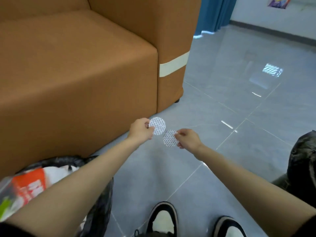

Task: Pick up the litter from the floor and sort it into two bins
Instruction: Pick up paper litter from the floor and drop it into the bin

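Orange sofa (77, 65) by left disc (158, 125), right disc (170, 139); left bin (102, 194) nearby.

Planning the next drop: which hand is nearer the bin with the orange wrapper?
Left. The left hand, pinching one white disc, is up and right of the bin, by the sofa; the right hand, pinching the other disc, is farther right.

Sofa (77, 74) walls off my whole left and front-left, no way through there. Open grey floor (239, 108) ahead and to the right, plenty of passage. A black-bagged bin (102, 194) crowds my lower left, another black bag (304, 159) sits at the right edge, and my shoes (162, 218) are directly below.
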`<state>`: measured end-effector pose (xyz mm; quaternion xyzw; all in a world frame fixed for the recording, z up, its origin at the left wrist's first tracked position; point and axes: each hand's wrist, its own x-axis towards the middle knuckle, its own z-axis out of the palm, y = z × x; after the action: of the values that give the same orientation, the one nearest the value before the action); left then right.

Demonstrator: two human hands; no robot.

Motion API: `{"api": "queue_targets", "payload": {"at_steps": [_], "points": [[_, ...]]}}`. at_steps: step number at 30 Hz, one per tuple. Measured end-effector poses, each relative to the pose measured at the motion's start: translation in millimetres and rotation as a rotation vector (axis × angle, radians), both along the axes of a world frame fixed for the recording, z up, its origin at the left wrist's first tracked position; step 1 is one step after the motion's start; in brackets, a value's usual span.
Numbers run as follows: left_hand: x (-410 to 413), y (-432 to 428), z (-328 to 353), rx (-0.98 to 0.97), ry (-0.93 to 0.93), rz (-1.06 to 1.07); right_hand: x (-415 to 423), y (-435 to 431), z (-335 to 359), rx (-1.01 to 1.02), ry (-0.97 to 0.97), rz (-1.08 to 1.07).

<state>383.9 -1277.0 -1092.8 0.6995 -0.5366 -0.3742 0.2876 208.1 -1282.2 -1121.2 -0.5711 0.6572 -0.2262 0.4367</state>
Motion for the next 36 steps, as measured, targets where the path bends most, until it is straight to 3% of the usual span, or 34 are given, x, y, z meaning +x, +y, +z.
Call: {"api": "queue_targets", "payload": {"at_steps": [7, 15, 23, 29, 32, 36], "points": [[94.6, 92.0, 83.6, -0.059, -0.045, 0.084, 87.9, 65.9, 104.0, 0.022, -0.099, 0.222], [198.1, 218.0, 107.4, -0.029, -0.167, 0.179, 202.6, 136.4, 172.0, -0.041, 0.172, 0.649], [237.0, 299.7, 79.0, 0.061, -0.255, 0.179, 244.3, 188.1, 136.5, 0.021, 0.259, 0.756], [237.6, 325.5, 58.6, -0.007, -0.53, 0.215, 233.9, 196.7, 123.6, -0.244, 0.372, 0.804], [231.0, 333.4, 46.5, 0.078, -0.536, 0.179, 228.4, 203.1, 117.2, -0.253, 0.378, 0.913], [226.8, 339.9, 23.8, 0.172, -0.381, 0.151, 218.4, 221.3, 105.8, -0.141, 0.437, 1.071]]}}
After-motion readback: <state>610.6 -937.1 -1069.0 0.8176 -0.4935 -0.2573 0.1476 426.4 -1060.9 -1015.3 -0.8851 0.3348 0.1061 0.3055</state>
